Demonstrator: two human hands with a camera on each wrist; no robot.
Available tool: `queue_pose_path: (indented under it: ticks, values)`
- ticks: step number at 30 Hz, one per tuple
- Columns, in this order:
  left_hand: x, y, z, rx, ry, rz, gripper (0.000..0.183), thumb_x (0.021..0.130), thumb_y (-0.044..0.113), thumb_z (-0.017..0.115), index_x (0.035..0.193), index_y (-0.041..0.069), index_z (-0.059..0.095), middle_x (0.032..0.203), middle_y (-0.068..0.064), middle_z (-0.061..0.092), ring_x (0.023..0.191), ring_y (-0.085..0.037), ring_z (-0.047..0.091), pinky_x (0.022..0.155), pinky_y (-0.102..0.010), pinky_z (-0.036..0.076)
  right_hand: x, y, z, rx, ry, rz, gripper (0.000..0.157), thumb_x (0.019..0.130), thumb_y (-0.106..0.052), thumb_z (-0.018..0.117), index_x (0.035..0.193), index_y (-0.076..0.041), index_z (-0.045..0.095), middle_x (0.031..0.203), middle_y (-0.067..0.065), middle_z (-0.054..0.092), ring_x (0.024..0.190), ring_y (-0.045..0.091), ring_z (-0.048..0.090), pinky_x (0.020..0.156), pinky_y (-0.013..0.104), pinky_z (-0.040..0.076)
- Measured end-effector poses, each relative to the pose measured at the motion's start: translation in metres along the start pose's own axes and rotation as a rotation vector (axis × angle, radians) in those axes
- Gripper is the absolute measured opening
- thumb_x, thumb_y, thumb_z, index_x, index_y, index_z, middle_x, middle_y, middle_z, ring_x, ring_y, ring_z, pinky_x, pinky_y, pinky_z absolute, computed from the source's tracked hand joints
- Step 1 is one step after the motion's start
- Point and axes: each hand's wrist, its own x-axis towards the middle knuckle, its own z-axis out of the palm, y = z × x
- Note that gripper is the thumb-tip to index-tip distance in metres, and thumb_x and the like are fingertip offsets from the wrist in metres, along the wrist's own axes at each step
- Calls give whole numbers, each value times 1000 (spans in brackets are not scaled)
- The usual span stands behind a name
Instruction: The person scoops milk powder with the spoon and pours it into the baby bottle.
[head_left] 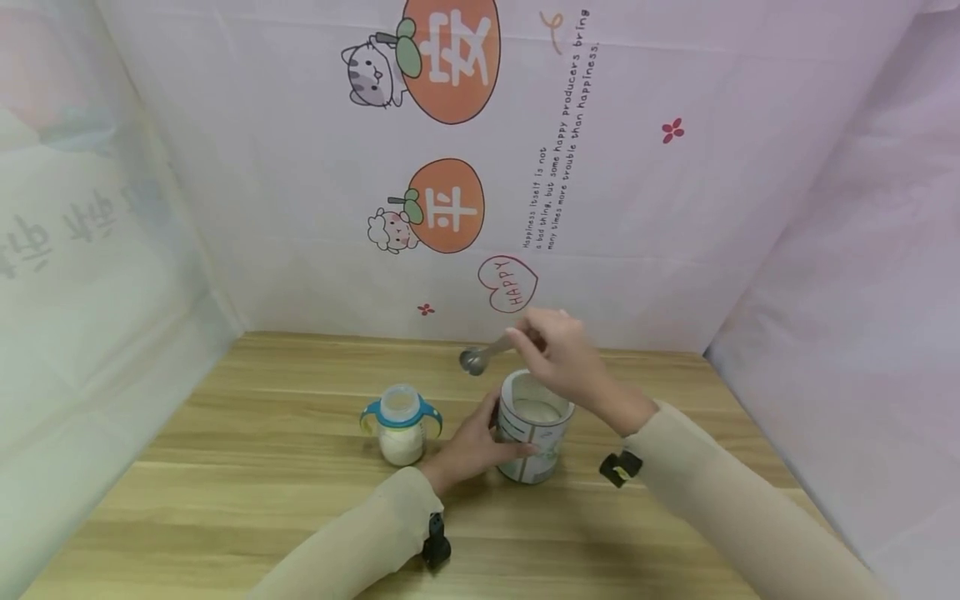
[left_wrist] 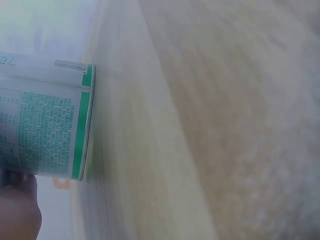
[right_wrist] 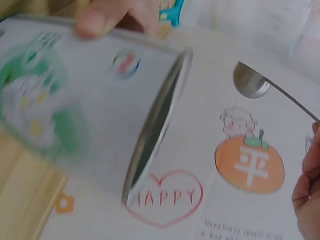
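My left hand (head_left: pixel 476 446) grips an open milk powder can (head_left: pixel 551 446) from its left side, thumb across the front. The can stands upright on the wooden table, pale powder inside it. My right hand (head_left: pixel 566 358) pinches the handle of a metal scoop (head_left: pixel 474 361) with a round bowl. In the head view the bowl is above and left of the can's rim; in the right wrist view the scoop (right_wrist: pixel 252 82) is apart from the can's mouth. Left of my left hand stands a baby bottle (head_left: pixel 401 446) with blue-and-yellow handles, uncapped, with whitish contents.
The wooden table (head_left: pixel 247 467) ends at a printed white cloth (head_left: pixel 315 275) hung behind it. More cloth hangs at the left (head_left: pixel 82 333) and right (head_left: pixel 847 275). Black straps with small devices sit on both sleeves.
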Motion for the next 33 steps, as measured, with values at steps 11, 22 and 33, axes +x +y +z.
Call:
queue_pose_path:
  ticks: [11, 22, 33]
  values:
    - [-2, 4, 1, 16, 8, -38, 97, 80, 45, 84, 155, 40, 23, 144, 9, 47, 134, -16, 44, 112, -52, 31, -32, 22, -43, -49, -130, 109, 19, 94, -2, 68, 79, -11, 60, 61, -12, 43, 51, 4, 35, 44, 22, 33]
    - [-2, 2, 1, 15, 19, -26, 94, 81, 43, 85, 154, 39, 26, 143, 10, 47, 133, -15, 45, 110, -51, 34, -53, 32, -19, -106, -452, 326, 14, 99, -17, 65, 92, -7, 70, 70, -5, 62, 56, 4, 51, 50, 24, 48]
    - [-3, 4, 1, 17, 14, -37, 95, 81, 44, 84, 155, 38, 25, 144, 8, 47, 134, -16, 44, 111, -51, 34, -57, 36, -4, -181, -520, 404, 17, 96, -20, 69, 87, -6, 73, 69, -4, 65, 56, 5, 54, 52, 22, 48]
